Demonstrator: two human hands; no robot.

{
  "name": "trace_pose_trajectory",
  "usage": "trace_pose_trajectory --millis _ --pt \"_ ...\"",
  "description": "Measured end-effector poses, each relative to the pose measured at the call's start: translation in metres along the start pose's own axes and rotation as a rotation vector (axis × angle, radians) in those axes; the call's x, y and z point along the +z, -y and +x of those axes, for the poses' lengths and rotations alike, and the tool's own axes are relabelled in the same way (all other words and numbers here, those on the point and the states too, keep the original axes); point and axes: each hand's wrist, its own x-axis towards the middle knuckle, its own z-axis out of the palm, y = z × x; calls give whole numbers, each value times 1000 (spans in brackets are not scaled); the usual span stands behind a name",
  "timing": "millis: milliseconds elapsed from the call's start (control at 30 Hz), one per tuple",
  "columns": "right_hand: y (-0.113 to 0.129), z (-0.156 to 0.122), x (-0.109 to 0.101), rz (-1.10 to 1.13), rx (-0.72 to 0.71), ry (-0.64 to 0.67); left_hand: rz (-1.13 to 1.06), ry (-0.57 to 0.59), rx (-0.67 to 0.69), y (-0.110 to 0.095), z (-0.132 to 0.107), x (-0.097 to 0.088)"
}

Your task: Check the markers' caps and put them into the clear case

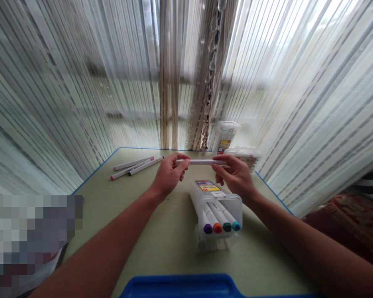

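A white marker (202,162) is held level above the table, one end pinched by my left hand (168,176) and the other by my right hand (236,176). Both hands are closed on it. Just below them lies a clear plastic marker case (216,209) on its side, with several markers inside showing purple, orange, green and teal caps toward me. Three loose white markers (133,166) with pink and dark tips lie on the table at the far left.
The pale green table (161,240) has a blue edge. A clear lidded box (225,136) and another clear container (244,154) stand at the far right. A blue tray (177,287) sits at the near edge. Sheer striped curtains surround the table.
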Motion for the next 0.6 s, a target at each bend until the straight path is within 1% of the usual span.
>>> trace_pose_trajectory --millis 333,600 --pt "-3 1 -2 -44 -8 -1 -30 0 23 0 0 0" --pt "1 -2 0 -82 -18 -22 -90 18 -37 3 0 -1"
